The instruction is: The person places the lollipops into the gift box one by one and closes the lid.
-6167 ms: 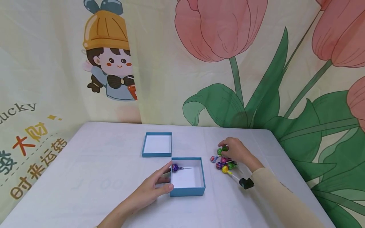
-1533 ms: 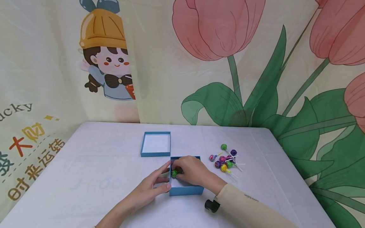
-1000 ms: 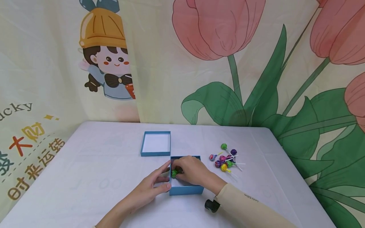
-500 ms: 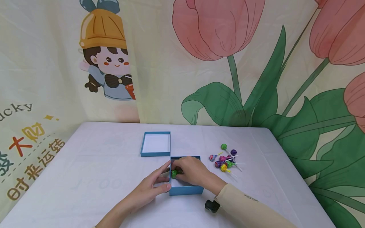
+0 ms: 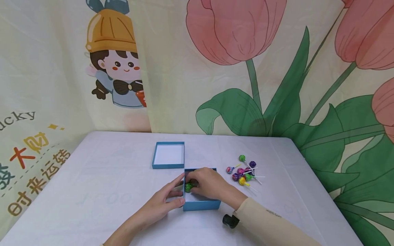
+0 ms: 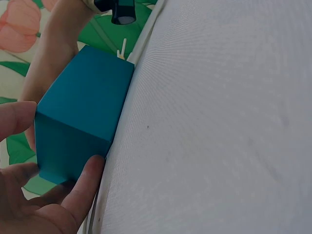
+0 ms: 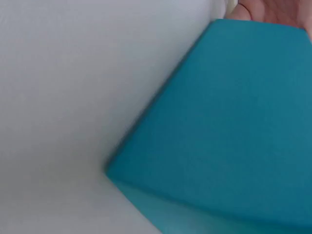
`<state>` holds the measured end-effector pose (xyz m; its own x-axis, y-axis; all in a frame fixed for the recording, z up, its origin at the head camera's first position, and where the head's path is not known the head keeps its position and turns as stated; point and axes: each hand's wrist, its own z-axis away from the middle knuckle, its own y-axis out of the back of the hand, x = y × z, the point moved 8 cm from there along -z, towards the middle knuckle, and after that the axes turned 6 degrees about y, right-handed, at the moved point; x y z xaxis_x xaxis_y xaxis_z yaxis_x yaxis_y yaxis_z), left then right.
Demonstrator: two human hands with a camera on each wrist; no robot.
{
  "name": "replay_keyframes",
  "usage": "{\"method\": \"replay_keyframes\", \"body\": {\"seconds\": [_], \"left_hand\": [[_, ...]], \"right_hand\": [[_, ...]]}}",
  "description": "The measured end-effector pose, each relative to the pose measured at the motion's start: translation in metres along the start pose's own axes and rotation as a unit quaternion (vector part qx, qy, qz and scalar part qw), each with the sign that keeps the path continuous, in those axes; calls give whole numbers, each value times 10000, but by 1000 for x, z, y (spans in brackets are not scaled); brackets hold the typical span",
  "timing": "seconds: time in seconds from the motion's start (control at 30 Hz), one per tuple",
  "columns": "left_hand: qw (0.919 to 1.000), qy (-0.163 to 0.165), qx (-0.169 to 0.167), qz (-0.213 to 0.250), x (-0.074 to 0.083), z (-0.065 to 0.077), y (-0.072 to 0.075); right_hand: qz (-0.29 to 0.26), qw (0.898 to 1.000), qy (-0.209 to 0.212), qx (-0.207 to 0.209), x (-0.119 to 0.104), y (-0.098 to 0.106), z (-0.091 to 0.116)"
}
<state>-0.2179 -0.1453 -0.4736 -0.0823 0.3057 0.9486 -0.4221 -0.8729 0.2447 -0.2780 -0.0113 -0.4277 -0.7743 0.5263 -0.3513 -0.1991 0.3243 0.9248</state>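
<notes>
Right grip (image 5: pixel 207 183), one green lollipop (image 5: pixel 188 187) pinched, one box (image 5: pixel 201 205) (blue)

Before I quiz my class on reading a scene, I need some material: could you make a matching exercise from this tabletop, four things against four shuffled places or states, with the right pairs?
1. Left hand
2. Right hand
3. Shallow tray
4. Yellow lollipop

A. Reaching into the deeper blue box, by a green lollipop
B. In the lollipop cluster right of the deeper box
C. Touching the deeper box from outside
D. Beyond the deeper box, white inside facing up

Pairs: 1-C, 2-A, 3-D, 4-B
</notes>
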Motion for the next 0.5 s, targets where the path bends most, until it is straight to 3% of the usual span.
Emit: {"method": "replay_keyframes", "body": {"seconds": [0.27, 0.5], "left_hand": [[10000, -3, 44, -59, 1, -2, 0], [9999, -37, 89, -108, 1, -3, 0]], "right_hand": [[-181, 9996, -225, 16, 10, 32, 15], [-350, 9980, -223, 480, 27, 75, 35]]}}
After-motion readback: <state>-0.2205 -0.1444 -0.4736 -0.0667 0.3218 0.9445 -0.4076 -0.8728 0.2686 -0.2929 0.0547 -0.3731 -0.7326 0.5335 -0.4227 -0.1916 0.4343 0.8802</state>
